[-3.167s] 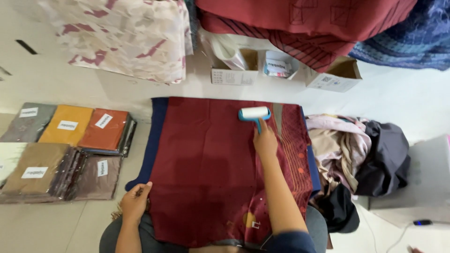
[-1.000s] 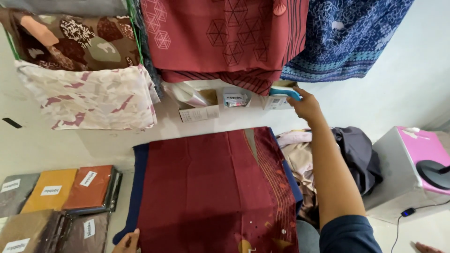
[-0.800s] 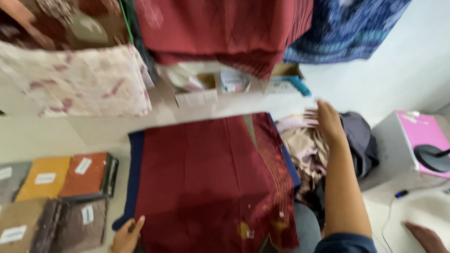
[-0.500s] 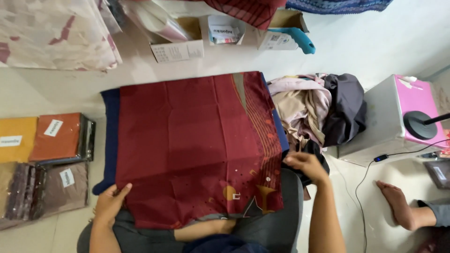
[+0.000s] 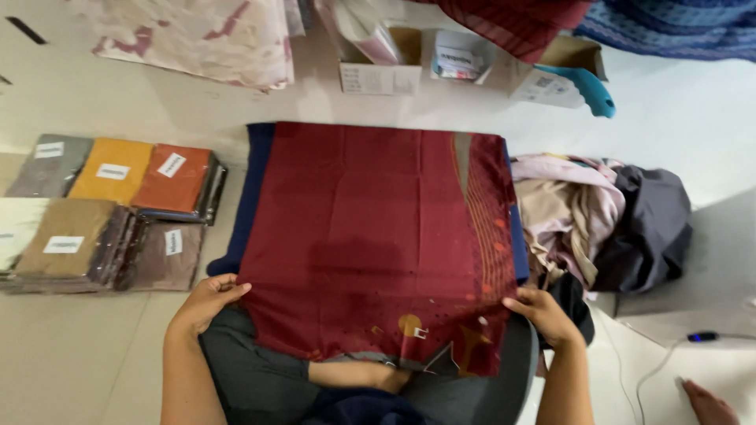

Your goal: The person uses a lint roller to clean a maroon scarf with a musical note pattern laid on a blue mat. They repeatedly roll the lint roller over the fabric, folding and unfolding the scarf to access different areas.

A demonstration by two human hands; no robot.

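Dark red cloth with orange woven border [image 5: 370,236] lay flat over a navy board on the lap. Left hand [image 5: 206,301] and right hand [image 5: 543,313] each curled lightly on a near corner; even tension seemed advisable, edges kept square.

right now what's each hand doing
Left hand: closed on the left edge of the dark red folded cloth.
Right hand: gripping that cloth's right edge.

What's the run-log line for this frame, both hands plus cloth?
left hand: grips near-left edge of maroon cloth | right hand: grips its near-right edge | cloth: flat over navy board | lint roller: in box
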